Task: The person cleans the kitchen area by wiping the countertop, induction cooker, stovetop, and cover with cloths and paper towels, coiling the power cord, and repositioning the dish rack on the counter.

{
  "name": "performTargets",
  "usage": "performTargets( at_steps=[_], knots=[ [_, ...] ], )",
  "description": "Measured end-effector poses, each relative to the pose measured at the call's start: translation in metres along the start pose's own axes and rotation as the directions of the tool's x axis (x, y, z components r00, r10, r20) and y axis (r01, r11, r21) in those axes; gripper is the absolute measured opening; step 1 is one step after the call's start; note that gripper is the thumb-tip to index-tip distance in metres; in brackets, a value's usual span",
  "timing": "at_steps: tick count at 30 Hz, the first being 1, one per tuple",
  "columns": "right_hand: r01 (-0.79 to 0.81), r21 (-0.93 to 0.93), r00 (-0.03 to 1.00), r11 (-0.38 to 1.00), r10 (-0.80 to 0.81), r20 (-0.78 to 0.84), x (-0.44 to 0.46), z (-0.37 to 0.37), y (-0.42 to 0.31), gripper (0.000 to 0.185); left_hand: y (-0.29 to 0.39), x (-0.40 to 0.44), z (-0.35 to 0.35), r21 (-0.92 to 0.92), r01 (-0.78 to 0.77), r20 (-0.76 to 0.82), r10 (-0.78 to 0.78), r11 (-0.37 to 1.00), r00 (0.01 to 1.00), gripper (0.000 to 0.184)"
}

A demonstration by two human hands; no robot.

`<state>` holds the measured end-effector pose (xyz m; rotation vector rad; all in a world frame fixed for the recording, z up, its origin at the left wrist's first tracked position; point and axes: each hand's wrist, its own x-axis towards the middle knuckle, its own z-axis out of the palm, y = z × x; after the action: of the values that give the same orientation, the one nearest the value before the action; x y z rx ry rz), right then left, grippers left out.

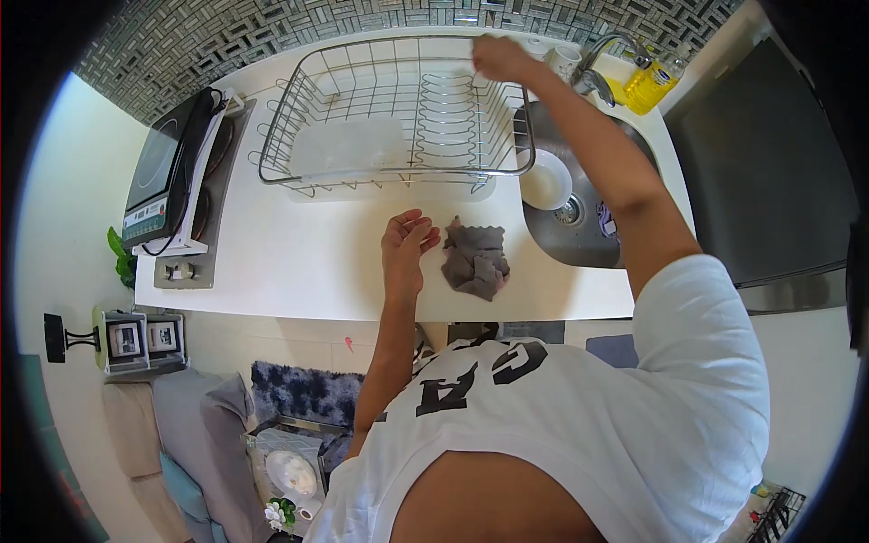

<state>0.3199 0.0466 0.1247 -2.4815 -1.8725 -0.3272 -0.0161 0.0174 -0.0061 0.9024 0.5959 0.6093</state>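
Observation:
My right hand reaches to the back right corner of the wire dish rack. Its fingers are curled closed, and what they may hold is hidden. A pale plastic tray lies inside the rack's left part; wire plate slots fill the right part. Over the white counter, my left hand hovers in front of the rack, fingers loosely bent and apart, with nothing visible in them. Just right of it lies a crumpled grey cloth, not touched by the hand.
To the right, a steel sink contains a white bowl and a purple item. Behind it stand a faucet, a white mug and a yellow soap bottle. At left, a black induction cooker leans upright over a stove.

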Motion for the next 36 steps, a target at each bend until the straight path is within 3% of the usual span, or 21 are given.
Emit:
performTargets(
  at_steps=[1, 3, 4, 6, 7, 8, 9, 11, 13, 14, 15, 17, 18, 20, 22, 26, 28, 31, 34, 35, 36],
  knots=[
    [0.085, 0.042, 0.981, 0.996, -0.076, -0.181, -0.021, -0.013, 0.009, 0.013, 0.0, -0.001, 0.0, 0.006, 0.01, 0.008, -0.01, 1.0, 1.0, 0.028],
    [0.007, 0.101, 0.89, 0.995, 0.04, -0.454, -0.072, -0.027, 0.021, 0.012, 0.0, -0.002, -0.003, 0.008, 0.011, -0.006, -0.011, 1.0, 1.0, 0.028],
    [-0.111, 0.247, 0.878, 0.963, 0.212, -0.43, -0.098, -0.024, 0.032, 0.014, -0.001, -0.001, -0.006, 0.012, 0.007, 0.007, -0.007, 1.0, 1.0, 0.029],
    [-0.219, 0.322, 0.734, 0.921, 0.373, -0.568, -0.154, 0.005, 0.052, 0.016, 0.003, -0.001, -0.01, 0.018, -0.001, 0.01, 0.001, 1.0, 1.0, 0.031],
    [-0.449, 0.196, 0.806, 0.872, 0.49, -0.332, -0.188, 0.029, 0.071, 0.016, 0.006, -0.001, -0.011, 0.018, 0.0, 0.009, 0.0, 1.0, 1.0, 0.03],
    [-0.551, -0.091, 0.834, 0.829, 0.548, -0.06, -0.223, 0.042, 0.072, 0.034, 0.009, -0.002, -0.013, 0.019, 0.003, 0.011, -0.003, 1.0, 1.0, 0.03],
    [-0.402, -0.259, 0.825, 0.878, 0.47, 0.314, -0.257, 0.097, 0.119, 0.051, 0.009, -0.002, -0.016, 0.02, 0.007, 0.007, -0.007, 1.0, 1.0, 0.03],
    [-0.653, -0.373, 0.532, 0.659, 0.75, 0.394, -0.273, 0.008, -0.009, 0.058, 0.012, 0.005, -0.024, -0.026, 0.004, 0.007, -0.004, 1.0, 1.0, 0.031],
    [-0.717, -0.093, 0.598, 0.691, 0.679, 0.427, -0.28, -0.001, -0.045, 0.062, 0.013, 0.013, -0.031, -0.08, -0.019, -0.018, 0.017, 0.997, 1.0, 0.033],
    [-0.551, 0.261, 0.822, 0.793, 0.46, 0.337, -0.288, 0.02, -0.051, 0.062, 0.014, 0.015, -0.037, -0.126, -0.035, -0.04, 0.031, 0.991, 0.999, 0.035],
    [-0.279, 0.564, 0.96, 0.777, 0.238, 0.147, -0.296, 0.044, -0.06, 0.062, 0.012, 0.018, -0.039, -0.124, -0.035, -0.052, 0.029, 0.992, 0.998, 0.035],
    [-0.087, 0.928, 0.983, 0.363, 0.185, 0.019, -0.283, 0.049, -0.155, 0.058, 0.012, 0.023, -0.043, -0.174, -0.123, -0.149, 0.097, 0.977, 0.984, 0.039],
    [-0.075, 0.513, 0.996, 0.855, 0.037, 0.084, -0.283, 0.062, -0.183, 0.059, 0.016, 0.022, -0.046, -0.166, -0.143, -0.175, 0.114, 0.976, 0.978, 0.039],
    [-0.089, 0.472, 0.988, 0.877, 0.017, 0.155, -0.267, 0.094, -0.235, 0.061, 0.028, 0.016, -0.047, -0.117, -0.223, -0.267, 0.186, 0.968, 0.946, 0.041],
    [0.03, 0.43, 0.998, 0.903, -0.003, -0.063, -0.236, 0.098, -0.272, 0.062, 0.051, 0.002, -0.052, -0.039, -0.261, -0.334, 0.234, 0.964, 0.913, 0.04],
    [0.235, 0.437, 0.972, 0.868, -0.198, -0.13, -0.143, 0.102, -0.351, 0.06, 0.078, -0.023, -0.09, 0.049, -0.425, -0.367, 0.412, 0.904, 0.834, 0.036],
    [0.307, 0.293, 0.951, 0.906, -0.28, -0.131, -0.087, 0.12, -0.389, 0.06, 0.091, -0.034, -0.113, 0.083, -0.497, -0.376, 0.489, 0.864, 0.788, 0.035],
    [0.247, 0.373, 0.944, 0.894, -0.136, -0.3, 0.013, 0.155, -0.446, 0.057, 0.11, -0.057, -0.149, 0.268, -0.5, -0.432, 0.567, 0.824, 0.702, 0.033],
    [0.143, 0.465, 0.955, 0.874, 0.002, -0.298, 0.098, 0.163, -0.488, 0.056, 0.114, -0.077, -0.184, 0.304, -0.466, -0.491, 0.556, 0.831, 0.671, 0.033],
    [0.143, 0.465, 0.954, 0.874, 0.002, -0.299, 0.108, 0.161, -0.498, 0.056, 0.112, -0.083, -0.195, 0.304, -0.466, -0.49, 0.556, 0.831, 0.671, 0.033],
    [0.237, 0.451, 0.964, 0.861, -0.15, -0.22, 0.114, 0.156, -0.506, 0.055, 0.108, -0.088, -0.207, 0.278, -0.459, -0.543, 0.532, 0.844, 0.65, 0.032]
  ],
)
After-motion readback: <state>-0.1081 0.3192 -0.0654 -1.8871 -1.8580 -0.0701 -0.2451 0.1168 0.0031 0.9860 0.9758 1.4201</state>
